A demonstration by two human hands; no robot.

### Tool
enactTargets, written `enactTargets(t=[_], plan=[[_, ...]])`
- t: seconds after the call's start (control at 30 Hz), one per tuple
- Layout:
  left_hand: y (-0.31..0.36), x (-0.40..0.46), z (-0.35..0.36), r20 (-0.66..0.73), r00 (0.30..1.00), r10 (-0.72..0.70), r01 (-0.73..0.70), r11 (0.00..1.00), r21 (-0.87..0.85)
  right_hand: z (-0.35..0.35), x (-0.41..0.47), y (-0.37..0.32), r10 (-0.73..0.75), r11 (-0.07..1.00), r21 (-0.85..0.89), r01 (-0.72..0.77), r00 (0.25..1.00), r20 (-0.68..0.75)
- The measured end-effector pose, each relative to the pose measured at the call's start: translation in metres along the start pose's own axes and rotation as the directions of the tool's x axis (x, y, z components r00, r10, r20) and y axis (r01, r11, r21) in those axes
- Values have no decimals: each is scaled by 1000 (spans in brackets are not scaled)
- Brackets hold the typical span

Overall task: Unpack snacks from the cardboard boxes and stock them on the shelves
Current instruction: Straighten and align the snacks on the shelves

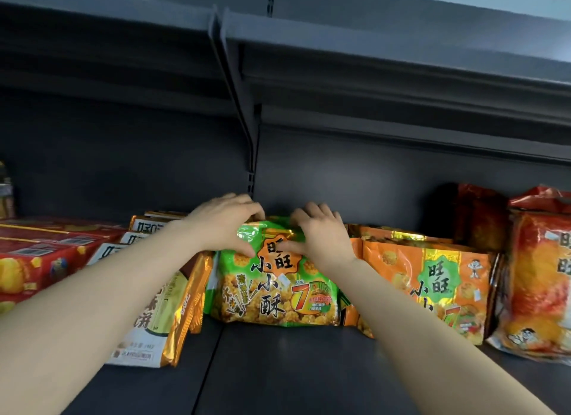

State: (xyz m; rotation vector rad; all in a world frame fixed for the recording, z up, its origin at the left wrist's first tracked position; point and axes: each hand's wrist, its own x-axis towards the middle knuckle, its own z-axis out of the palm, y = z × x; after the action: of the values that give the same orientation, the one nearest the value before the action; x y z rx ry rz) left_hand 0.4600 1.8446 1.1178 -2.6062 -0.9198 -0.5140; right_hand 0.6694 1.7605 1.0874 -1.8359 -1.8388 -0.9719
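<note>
Both hands grip the top edge of the green snack bag (272,278) — left hand (227,223) and right hand (321,232) with fingers curled over it. It stands upright on the dark shelf (278,368), between orange bags (432,285) and cream packets (160,315) — bare shelf lies in front.

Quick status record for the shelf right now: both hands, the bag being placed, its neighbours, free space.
left hand: grips the top edge of the green snack bag
right hand: grips the same top edge, thumb on the bag's front
green snack bag: upright on the dark shelf, front label facing out
left neighbour: white and gold bags, leaning
right neighbour: orange snack bags, upright, in a row
far left: red boxes, lying flat
far right: red-orange bags
free space: bare shelf in front of the green bag
cardboard boxes: not in view
</note>
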Motion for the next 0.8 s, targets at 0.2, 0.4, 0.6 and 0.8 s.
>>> enactTargets(t=[0.2,0.4,0.6,0.8], plan=[[20,-10,18,22,996,81,-81,997,-12,16,-21,-8,-33,995,89,42,994,-103],[16,-3,9,104,995,-3,7,999,-41,21,-25,-8,39,989,145,3,958,-283],[26,-11,-8,40,999,-27,25,998,54,0,-36,20,-18,997,-76,-16,904,-428],[104,2,9,-236,963,127,-82,978,191,-17,-105,108,257,925,-109,-364,811,-526]])
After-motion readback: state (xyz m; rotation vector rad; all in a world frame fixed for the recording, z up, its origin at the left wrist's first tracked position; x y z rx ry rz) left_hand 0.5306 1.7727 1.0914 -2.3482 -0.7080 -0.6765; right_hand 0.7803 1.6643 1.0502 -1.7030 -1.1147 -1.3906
